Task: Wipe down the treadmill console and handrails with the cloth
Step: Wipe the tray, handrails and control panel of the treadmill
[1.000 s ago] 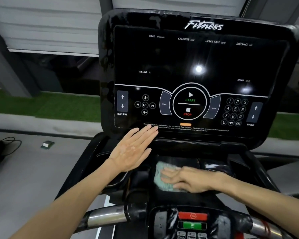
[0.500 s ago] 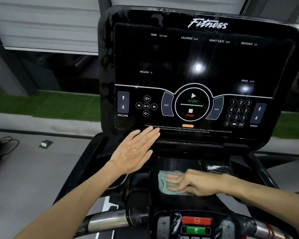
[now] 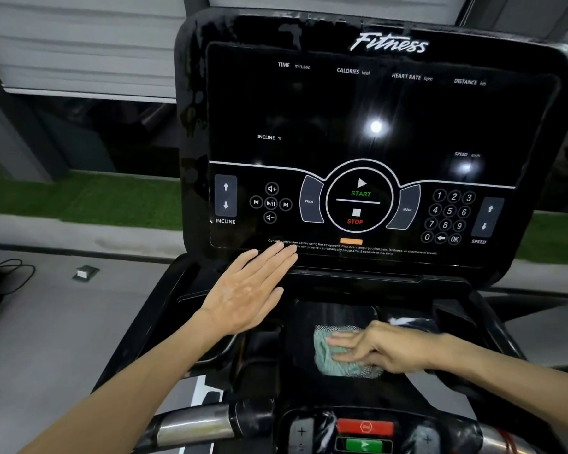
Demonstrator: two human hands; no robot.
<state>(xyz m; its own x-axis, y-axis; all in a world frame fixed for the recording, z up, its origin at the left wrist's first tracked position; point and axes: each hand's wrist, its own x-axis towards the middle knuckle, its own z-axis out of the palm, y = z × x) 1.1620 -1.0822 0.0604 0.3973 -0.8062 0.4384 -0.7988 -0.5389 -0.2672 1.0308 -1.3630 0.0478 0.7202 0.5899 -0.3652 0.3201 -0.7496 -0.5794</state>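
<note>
Cloth (image 3: 329,360) slid right under flat right hand (image 3: 386,350); left hand (image 3: 246,290) flat on console (image 3: 341,103).

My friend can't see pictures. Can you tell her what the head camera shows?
A person's right hand presses a green cloth flat on the tray below a black treadmill screen. The open left hand reaches the screen's bottom edge.

On the treadmill console (image 3: 325,103) I read "Fitness", TIME, CALORIES, HEART RATE, DISTANCE, INCLINE, SPEED, START, STOP, PROG, MODE, and a keypad (image 3: 449,211) numbered 0–9 with OK.
</note>
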